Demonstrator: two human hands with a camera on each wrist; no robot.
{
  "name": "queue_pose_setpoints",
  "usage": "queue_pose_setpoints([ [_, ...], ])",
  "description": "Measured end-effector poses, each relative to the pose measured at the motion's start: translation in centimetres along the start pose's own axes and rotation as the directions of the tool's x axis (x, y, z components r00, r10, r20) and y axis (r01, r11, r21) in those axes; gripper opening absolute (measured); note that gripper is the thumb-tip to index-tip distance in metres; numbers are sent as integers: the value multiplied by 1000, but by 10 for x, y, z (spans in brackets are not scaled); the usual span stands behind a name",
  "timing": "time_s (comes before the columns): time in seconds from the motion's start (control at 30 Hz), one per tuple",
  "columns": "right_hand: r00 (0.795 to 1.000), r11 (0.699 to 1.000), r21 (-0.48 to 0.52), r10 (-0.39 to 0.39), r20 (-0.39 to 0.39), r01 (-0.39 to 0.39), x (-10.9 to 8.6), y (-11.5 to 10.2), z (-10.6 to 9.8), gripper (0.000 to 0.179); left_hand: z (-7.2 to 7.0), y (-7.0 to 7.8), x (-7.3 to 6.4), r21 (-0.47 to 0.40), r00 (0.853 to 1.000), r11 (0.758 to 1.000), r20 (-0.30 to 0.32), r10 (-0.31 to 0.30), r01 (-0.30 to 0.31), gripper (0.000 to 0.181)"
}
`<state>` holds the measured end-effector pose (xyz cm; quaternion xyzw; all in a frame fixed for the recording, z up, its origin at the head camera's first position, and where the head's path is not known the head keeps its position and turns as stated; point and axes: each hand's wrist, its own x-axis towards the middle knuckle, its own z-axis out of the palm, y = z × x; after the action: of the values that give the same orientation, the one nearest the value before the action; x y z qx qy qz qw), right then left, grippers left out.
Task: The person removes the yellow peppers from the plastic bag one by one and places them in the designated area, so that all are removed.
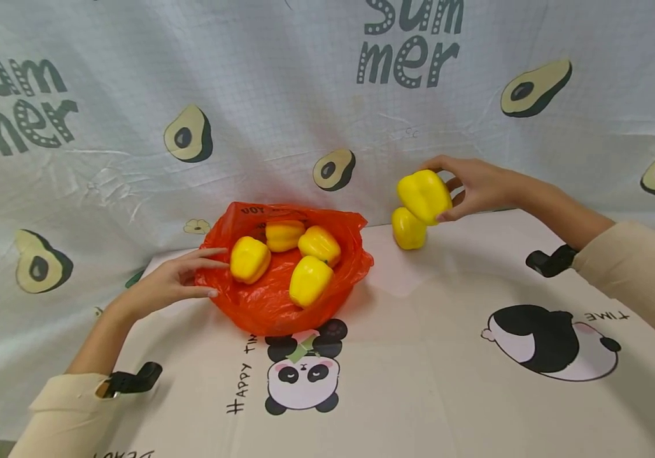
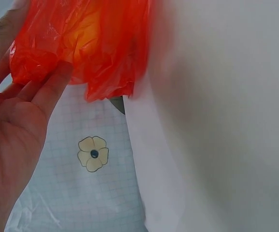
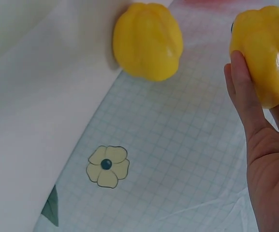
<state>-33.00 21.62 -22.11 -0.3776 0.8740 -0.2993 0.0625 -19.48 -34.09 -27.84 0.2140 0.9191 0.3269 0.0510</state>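
Note:
A red plastic bag [image 1: 270, 318] stands with its mouth wide, several yellow bell peppers [image 1: 310, 280] inside. My left hand [image 1: 175, 280] is at the bag's left side, its fingers nearly straight and touching the plastic near the rim. In the left wrist view, crumpled red plastic [image 2: 110, 58] lies against those fingertips. Up at the right, my right hand [image 1: 470, 184] holds a yellow bell pepper [image 1: 423, 194] between thumb and fingers. Below and slightly behind it, another yellow bell pepper [image 1: 408, 230] sits at the table's back edge; the held one overlaps it in the head view.
The pale table cover [image 1: 407, 381] carries printed pandas and lettering. Behind the table hangs a light curtain [image 1: 270, 95] printed with avocados. A black wrist mount is on each forearm, the left one [image 1: 132, 380] low over the table.

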Motion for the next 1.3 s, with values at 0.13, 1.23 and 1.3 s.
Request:
queue_pose_setpoints([
  [0.13, 1000, 1000, 6, 14, -5, -14, -5, 1, 1, 83, 0, 0, 1, 6, 1000, 1000, 1, -1, 1, 47],
  [1.23, 990, 995, -9, 103, -94, -104, -10, 39, 6, 84, 5, -6, 1, -27, 1000, 1000, -1, 8, -8, 46],
  [1.3, 989, 993, -6, 114, -92, -115, -11, 40, 7, 85, 5, -6, 0, -33, 1000, 999, -1, -1, 1, 46],
])
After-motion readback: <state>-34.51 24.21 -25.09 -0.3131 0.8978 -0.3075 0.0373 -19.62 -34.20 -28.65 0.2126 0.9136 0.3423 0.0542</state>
